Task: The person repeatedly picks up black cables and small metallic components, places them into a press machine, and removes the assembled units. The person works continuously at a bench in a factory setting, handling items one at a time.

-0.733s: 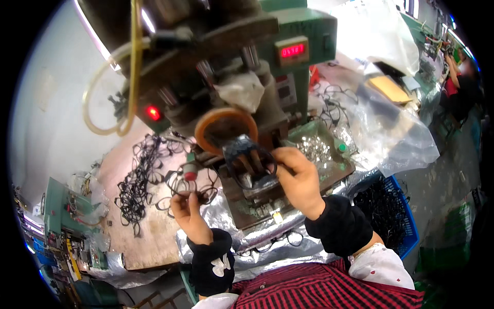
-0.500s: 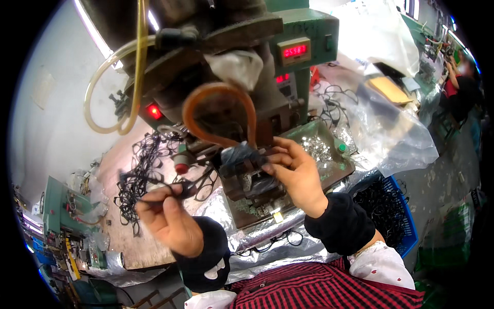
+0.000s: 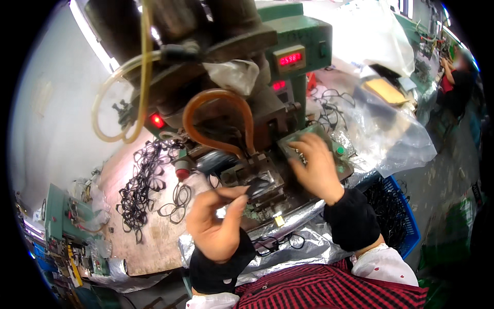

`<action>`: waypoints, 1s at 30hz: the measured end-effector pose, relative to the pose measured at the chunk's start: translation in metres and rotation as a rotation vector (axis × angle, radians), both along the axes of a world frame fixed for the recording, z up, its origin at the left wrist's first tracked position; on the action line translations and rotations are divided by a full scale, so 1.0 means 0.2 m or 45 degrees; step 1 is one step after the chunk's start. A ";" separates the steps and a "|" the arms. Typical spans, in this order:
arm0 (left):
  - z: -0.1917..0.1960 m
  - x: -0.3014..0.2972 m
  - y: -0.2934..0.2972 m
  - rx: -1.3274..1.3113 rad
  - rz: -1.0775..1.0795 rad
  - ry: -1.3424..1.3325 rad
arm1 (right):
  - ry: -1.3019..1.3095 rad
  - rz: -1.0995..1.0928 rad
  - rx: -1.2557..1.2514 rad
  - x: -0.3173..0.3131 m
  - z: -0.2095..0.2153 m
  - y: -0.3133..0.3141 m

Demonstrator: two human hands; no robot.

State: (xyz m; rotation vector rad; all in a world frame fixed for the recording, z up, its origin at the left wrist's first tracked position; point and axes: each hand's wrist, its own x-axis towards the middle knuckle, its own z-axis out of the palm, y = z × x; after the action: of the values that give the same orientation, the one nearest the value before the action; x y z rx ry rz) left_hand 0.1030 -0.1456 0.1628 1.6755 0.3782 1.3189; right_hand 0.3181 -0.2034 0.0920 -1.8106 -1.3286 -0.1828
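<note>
A small dark frame piece [image 3: 256,186] sits pinched at the fingertips of the left hand [image 3: 216,224], over the fixture at the bench's middle. At two o'clock from it lies a green-grey tray [image 3: 301,138], tilted, under the right hand [image 3: 316,167].

Left hand [image 3: 218,226] raised, fingers pinched; right hand [image 3: 315,167] reaches forward, fingers spread

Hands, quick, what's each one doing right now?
Left hand: pinched shut on a thin black wire loop.
Right hand: open, fingers spread on the green control box.
</note>
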 end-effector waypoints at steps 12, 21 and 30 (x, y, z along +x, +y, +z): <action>0.01 0.05 0.04 0.095 -0.060 0.299 | 0.143 -0.309 0.083 0.28 -0.26 0.01; -0.15 -0.20 -0.02 0.580 0.608 0.184 | 0.128 -0.314 0.122 0.25 -0.31 -0.01; -0.56 -0.73 0.80 0.402 1.036 1.219 | 0.458 -0.068 0.159 0.16 -0.24 0.03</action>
State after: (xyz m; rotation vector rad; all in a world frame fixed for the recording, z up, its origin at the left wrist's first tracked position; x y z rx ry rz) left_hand -0.0422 0.0142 0.0505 2.4978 1.6076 1.0189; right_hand 0.3494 -0.1978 0.0446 -1.6796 -0.9949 0.0313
